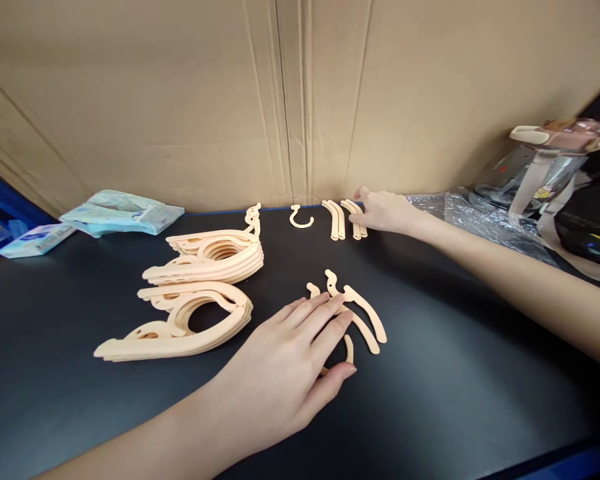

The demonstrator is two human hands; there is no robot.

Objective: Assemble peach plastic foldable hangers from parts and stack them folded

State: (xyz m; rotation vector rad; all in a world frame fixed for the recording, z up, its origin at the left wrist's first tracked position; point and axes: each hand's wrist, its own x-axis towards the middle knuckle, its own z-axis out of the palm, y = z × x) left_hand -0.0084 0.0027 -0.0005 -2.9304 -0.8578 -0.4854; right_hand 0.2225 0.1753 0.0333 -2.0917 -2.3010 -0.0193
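Note:
My left hand lies palm down with its fingers stretched out over loose cream plastic hanger pieces. From under it show curved hanger arms and part of a hook; the rest is covered by the hand. Farther back, my right hand reaches to two pairs of slim curved strips. Its thumb and forefinger are apart around the top of the right-hand pair; whether they touch it is unclear. A single cream hook lies left of the strips.
Folded cream hangers stand in two stacks at left, a rear stack and a front stack. Tissue packs lie behind them. Crumpled clear plastic and a strapped clear bottle are at right. A cardboard wall borders the black table.

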